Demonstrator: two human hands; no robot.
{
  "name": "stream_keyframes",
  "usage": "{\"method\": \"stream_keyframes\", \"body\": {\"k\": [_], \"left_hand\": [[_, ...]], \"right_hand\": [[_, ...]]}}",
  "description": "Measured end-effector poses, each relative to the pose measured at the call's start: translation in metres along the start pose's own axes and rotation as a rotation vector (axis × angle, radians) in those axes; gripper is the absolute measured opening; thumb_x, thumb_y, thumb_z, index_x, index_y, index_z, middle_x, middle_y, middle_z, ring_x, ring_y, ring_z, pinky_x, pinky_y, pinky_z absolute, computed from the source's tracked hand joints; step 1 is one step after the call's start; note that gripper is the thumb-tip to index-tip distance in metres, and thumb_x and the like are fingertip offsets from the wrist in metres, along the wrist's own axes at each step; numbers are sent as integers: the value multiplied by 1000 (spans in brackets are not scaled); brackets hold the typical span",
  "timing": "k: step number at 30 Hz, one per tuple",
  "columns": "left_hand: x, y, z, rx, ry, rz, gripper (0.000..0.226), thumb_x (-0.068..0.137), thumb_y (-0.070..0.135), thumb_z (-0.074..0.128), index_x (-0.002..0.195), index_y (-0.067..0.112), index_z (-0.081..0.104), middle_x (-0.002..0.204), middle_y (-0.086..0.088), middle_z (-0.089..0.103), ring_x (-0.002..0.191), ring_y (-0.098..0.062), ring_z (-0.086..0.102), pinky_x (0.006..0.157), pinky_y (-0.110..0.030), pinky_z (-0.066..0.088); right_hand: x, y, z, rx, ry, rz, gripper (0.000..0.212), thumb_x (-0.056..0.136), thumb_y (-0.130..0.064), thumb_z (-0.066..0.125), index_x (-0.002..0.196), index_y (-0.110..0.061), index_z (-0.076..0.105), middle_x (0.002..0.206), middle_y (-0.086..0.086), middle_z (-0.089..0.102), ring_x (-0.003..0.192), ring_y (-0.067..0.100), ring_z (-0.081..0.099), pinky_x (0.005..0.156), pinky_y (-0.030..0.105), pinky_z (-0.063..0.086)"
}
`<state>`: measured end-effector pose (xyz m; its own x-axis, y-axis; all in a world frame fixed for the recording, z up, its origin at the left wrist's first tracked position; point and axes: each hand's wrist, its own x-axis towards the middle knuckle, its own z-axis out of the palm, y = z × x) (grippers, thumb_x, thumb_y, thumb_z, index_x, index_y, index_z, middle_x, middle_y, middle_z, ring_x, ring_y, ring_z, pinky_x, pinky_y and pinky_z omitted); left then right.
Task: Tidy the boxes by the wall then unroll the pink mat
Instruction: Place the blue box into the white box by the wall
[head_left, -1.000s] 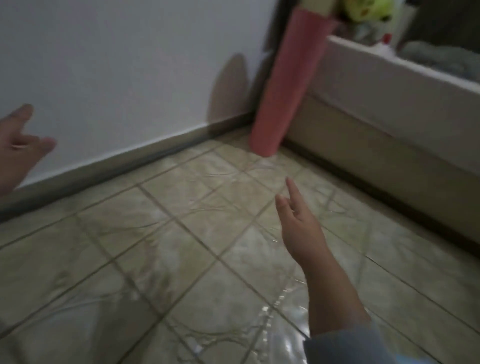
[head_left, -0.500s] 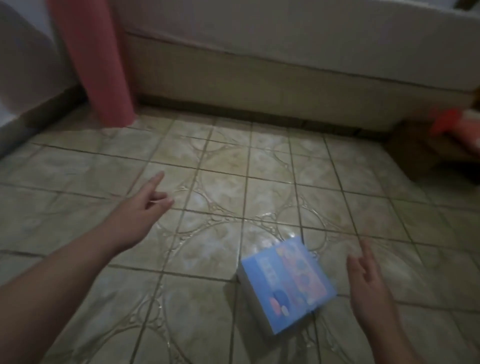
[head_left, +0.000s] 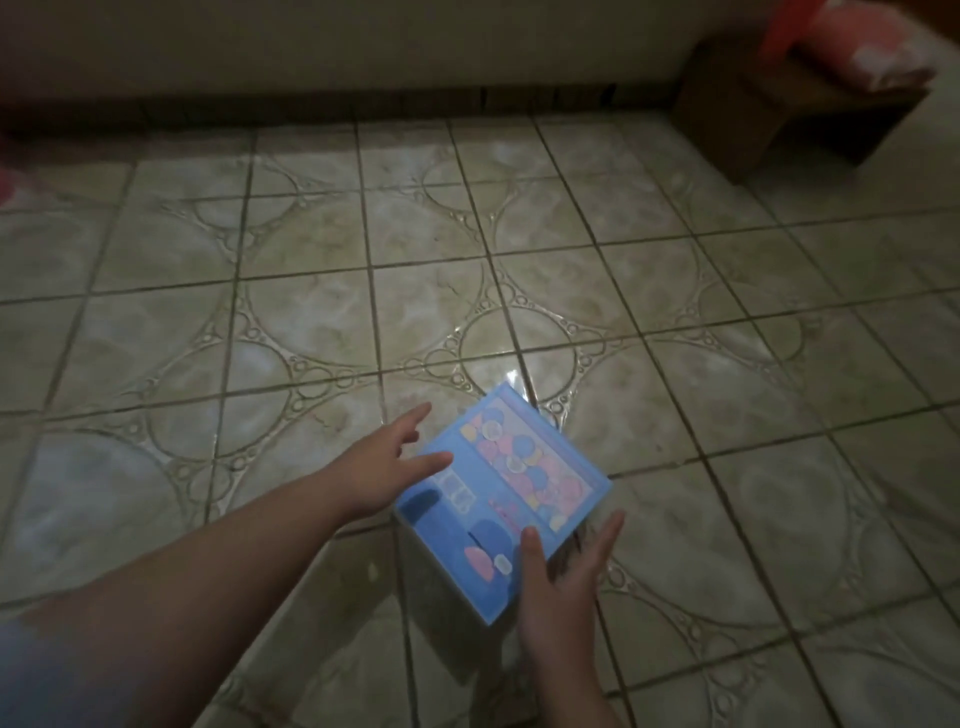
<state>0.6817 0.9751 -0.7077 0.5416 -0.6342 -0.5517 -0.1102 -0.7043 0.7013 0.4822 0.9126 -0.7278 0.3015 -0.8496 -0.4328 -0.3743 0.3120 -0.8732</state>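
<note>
A light blue box (head_left: 501, 499) with pink, blue and white shapes printed on its top stands on the tiled floor, low in the middle of the head view. My left hand (head_left: 387, 473) reaches to its left edge with fingers straight, the fingertips at or just over the top. My right hand (head_left: 563, 577) is at the box's near right corner, thumb lying on the top and fingers stretched along the right side. The pink mat is out of view apart from a faint pink blur at the far left edge (head_left: 5, 182).
Glossy beige tiles with circle patterns (head_left: 322, 322) cover the floor. A pale bed base (head_left: 363, 47) runs along the back. At the top right a dark wooden piece of furniture (head_left: 769, 114) carries a pink pillow (head_left: 862, 47).
The view has swung right and down, away from the wall and the rolled pink mat. Both hands have closed in on the blue box, which now lies between them.
</note>
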Motion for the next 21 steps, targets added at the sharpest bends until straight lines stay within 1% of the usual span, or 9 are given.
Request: {"method": "stream_keyframes", "body": {"k": [1, 3, 6, 8, 10, 13, 17, 19, 21], "left_hand": [[6, 0, 3, 1, -23, -13, 77, 82, 50, 61, 146, 38, 20, 147, -7, 40, 130, -25, 43, 94, -30, 35], [17, 0, 9, 7, -64, -28, 79, 81, 51, 62, 146, 40, 18, 145, -7, 42, 126, -25, 47, 92, -31, 38], [26, 1, 11, -36, -131, -38, 73, 81, 47, 64, 142, 45, 23, 136, 0, 51, 113, -21, 57, 93, -35, 45], [27, 2, 10, -85, -183, -14, 57, 82, 43, 65, 129, 54, 35, 122, 9, 61, 98, -12, 64, 86, -32, 50], [26, 3, 9, -114, -203, 9, 51, 83, 38, 66, 125, 52, 40, 113, 12, 64, 93, -8, 65, 82, -30, 51], [16, 3, 3, -146, -178, 17, 62, 84, 33, 66, 131, 53, 32, 117, 9, 63, 93, -7, 64, 75, -25, 50], [-12, 3, -22, -285, -93, 50, 70, 83, 28, 67, 137, 52, 28, 118, 12, 63, 96, -8, 66, 79, -27, 52], [-32, 1, -43, -383, -6, 53, 69, 83, 26, 67, 135, 53, 31, 116, 14, 65, 94, -8, 67, 77, -27, 54], [-55, -5, -68, -474, 85, 65, 67, 83, 23, 67, 135, 52, 34, 115, 14, 66, 93, -8, 68, 77, -26, 56]], "right_hand": [[1, 2, 4, 13, 23, 16, 89, 89, -39, 59, 125, -72, -16, 134, -12, 38, 95, 6, 57, 78, 33, 51], [4, 7, 9, 23, 60, 48, 87, 88, -43, 57, 125, -72, -16, 125, -13, 43, 89, 4, 59, 67, 28, 50], [8, 11, 18, -2, 54, 84, 84, 88, -47, 55, 137, -61, -12, 133, -7, 47, 99, 16, 62, 71, 33, 52], [10, 12, 23, -13, 45, 73, 81, 89, -47, 53, 140, -57, -9, 133, -3, 50, 97, 15, 62, 70, 31, 50], [13, 13, 25, -20, 35, 57, 80, 89, -48, 52, 140, -57, -8, 134, 0, 51, 101, 19, 61, 78, 36, 51], [16, 6, 24, 3, -17, 59, 74, 87, -49, 52, 136, -63, -2, 127, 2, 55, 97, 19, 63, 79, 42, 53], [11, -22, 31, 85, -140, 11, 71, 79, -55, 55, 128, -74, 7, 118, 0, 61, 90, 19, 69, 77, 50, 57], [6, -40, 43, 124, -213, -28, 65, 85, -48, 57, 117, -82, 12, 112, -5, 64, 85, 18, 72, 69, 47, 59], [1, -60, 60, 174, -316, -62, 68, 90, -34, 59, 114, -83, 19, 111, -10, 66, 84, 17, 72, 61, 42, 59]]}}
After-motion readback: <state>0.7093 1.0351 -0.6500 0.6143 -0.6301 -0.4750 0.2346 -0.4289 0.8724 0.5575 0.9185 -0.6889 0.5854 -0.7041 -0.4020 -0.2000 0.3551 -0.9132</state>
